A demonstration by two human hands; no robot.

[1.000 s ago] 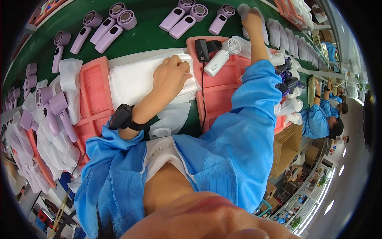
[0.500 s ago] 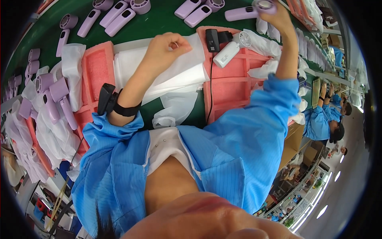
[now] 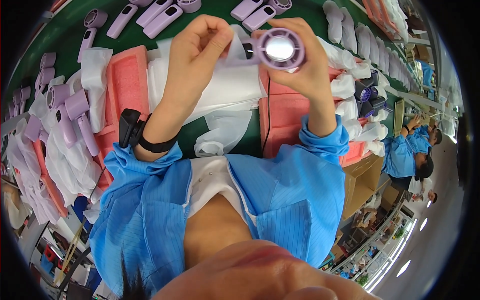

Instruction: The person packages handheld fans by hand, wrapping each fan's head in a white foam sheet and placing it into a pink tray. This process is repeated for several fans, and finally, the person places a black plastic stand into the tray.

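Held aloft between two hands, above a stack of white sheets (image 3: 222,90): a purple handheld fan (image 3: 272,49). Gripped at the outer side of its round head by the right hand (image 3: 312,60), with digits above and below the rim; veiled toward the handle by the film of a translucent bag (image 3: 239,40), pinched in turn between thumb and fingers of the left hand (image 3: 197,52). Pointing leftward at the handle end (inside the bag or merely behind it: cannot be told). Judged from build, probably light enough for one hand, stiff in the shell, smooth and slightly slippery; likely most fragile at the spokes and mirror-like centre. Best taken by rim or handle, clear of the bright disc. For the bag, expect next to no weight, limpness and some cling; pinch at an edge. Coloured pale lilac, with a spoked ring, a shiny silver-white centre and a small dark display (image 3: 248,49) near the neck.
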